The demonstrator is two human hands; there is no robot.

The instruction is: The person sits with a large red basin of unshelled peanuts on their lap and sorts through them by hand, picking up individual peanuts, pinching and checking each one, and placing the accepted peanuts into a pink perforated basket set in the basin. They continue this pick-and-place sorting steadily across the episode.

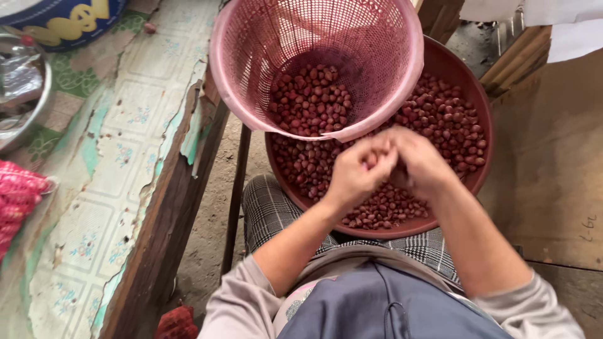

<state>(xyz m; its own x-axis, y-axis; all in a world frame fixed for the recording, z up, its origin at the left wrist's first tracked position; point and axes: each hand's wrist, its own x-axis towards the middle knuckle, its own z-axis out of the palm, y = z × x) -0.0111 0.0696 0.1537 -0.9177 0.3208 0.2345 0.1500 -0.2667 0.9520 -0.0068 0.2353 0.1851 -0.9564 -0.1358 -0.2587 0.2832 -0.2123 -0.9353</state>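
Left hand [357,174]: pinching a nut [370,161], fingers curling round it.
Right hand [419,162]: meeting the left, grip unclear.
Below: nut-filled bowl [482,100].

1 head cam – looks steeply down, close over lap w/ red basin [480,94] & pink basket [251,94].

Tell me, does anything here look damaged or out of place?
Yes. The patterned covering on the wooden table at left is cracked and peeling along its edge. The pink mesh basket sits tilted on the rim of the brown bowl. The nuts look contained.
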